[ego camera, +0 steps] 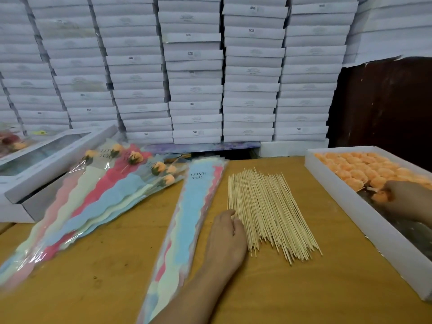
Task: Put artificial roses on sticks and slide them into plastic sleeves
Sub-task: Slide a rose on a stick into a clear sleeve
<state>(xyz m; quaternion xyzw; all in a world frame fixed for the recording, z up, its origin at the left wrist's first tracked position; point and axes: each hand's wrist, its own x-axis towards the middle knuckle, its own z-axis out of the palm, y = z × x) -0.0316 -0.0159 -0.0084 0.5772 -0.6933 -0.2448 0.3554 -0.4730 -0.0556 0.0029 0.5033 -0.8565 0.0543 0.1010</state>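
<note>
Lower centre, the left hand (225, 239) curled its fingertips onto the sticks (268, 211) on the tabletop (327, 288). At right, the right hand (406, 199) pinched a soft, crushable rose (380, 195) in the tray (364, 220); best held underneath.

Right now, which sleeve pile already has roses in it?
The fanned pile of sleeves at the table's left: orange roses on sticks show inside. The stack beside the left hand is flat and empty.
</note>
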